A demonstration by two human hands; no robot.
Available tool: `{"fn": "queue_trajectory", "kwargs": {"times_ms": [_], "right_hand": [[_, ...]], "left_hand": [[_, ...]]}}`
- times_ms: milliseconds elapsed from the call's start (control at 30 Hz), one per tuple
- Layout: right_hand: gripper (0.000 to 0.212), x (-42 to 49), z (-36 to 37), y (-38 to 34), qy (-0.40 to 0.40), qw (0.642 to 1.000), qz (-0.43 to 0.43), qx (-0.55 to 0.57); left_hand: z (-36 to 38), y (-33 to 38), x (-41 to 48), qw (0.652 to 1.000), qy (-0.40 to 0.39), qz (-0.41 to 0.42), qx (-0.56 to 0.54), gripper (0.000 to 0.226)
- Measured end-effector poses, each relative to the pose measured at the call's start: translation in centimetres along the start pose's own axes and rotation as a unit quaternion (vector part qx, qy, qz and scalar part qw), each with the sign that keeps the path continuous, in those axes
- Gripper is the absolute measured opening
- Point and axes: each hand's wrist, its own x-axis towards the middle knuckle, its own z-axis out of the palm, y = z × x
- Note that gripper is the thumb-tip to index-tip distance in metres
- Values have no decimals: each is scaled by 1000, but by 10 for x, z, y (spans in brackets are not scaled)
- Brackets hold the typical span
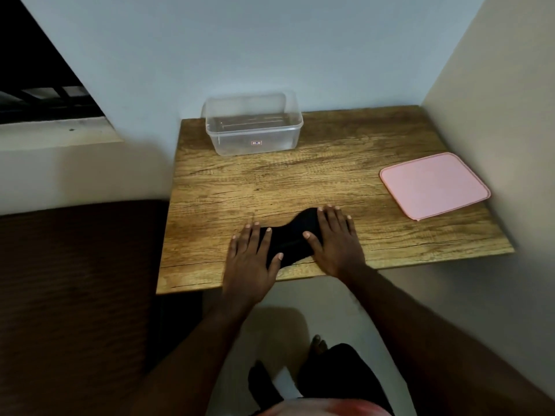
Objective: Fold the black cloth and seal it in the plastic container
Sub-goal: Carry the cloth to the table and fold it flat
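Head view, single frame. The black cloth (289, 237) lay in the lower centre of the frame, near the front edge of the wooden table (300, 181). It was bunched narrow and ran diagonally from lower left to upper right.

The left hand (250, 256) rested flat on the cloth's left end, fingers straight and spread, palm down; the thumb lay across the dark fabric. The right hand (333, 238) pressed flat on the cloth's right end, fingers extended and slightly spread, thumb pointing inward over the fabric. Neither hand curled around anything; both were open-palmed on the cloth.

The clear plastic container (253, 127) stood upright in the upper centre of the frame, at the back of the table against the wall, lid off and interior showing nothing in it. A small label sat on its front wall. The pink lid (434, 186) lay flat at the right of the frame, near the table's right edge, well apart from both container and cloth.
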Motion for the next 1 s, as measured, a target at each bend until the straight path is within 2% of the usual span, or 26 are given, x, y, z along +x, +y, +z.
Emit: {"fn": "queue_trajectory", "kwargs": {"times_ms": [100, 167, 233, 400, 500, 667, 767, 833, 867, 933, 1000], "right_hand": [[63, -7, 1, 3, 92, 992, 44, 76], [53, -10, -1, 5, 158, 973, 83, 145], [51, -10, -3, 5, 182, 957, 110, 199], [31, -9, -2, 9, 188, 953, 114, 211], [28, -3, -3, 12, 187, 944, 144, 229], [18, 11, -20, 17, 180, 945, 132, 240], [22, 22, -29, 16, 166, 928, 156, 295], [31, 26, -36, 9, 190, 902, 184, 340], [33, 24, -38, 4, 209, 901, 187, 330], [31, 13, -36, -10, 235, 922, 128, 279], [33, -7, -23, -30, 193, 954, 1, 230]], "left_hand": [[0, -1, 1, 1000, -4, 5, 6, 67], [-2, -1, 1, 1000, -7, 5, 3, 68], [-2, 0, 1, 1000, -6, 3, 0, 68], [0, 0, 1, 1000, -6, -2, -9, 69], [-1, -1, 1, 1000, -8, 0, -12, 69], [-10, -5, 1, 997, -4, 0, -76, 71], [-17, -9, 0, 989, 19, -30, -143, 69], [-22, -12, 2, 986, 40, -38, -157, 65], [-23, -12, 3, 985, 49, -36, -159, 63], [-25, -13, 4, 984, 56, -29, -166, 63], [-22, -14, 0, 984, 35, -36, -170, 68]]}}
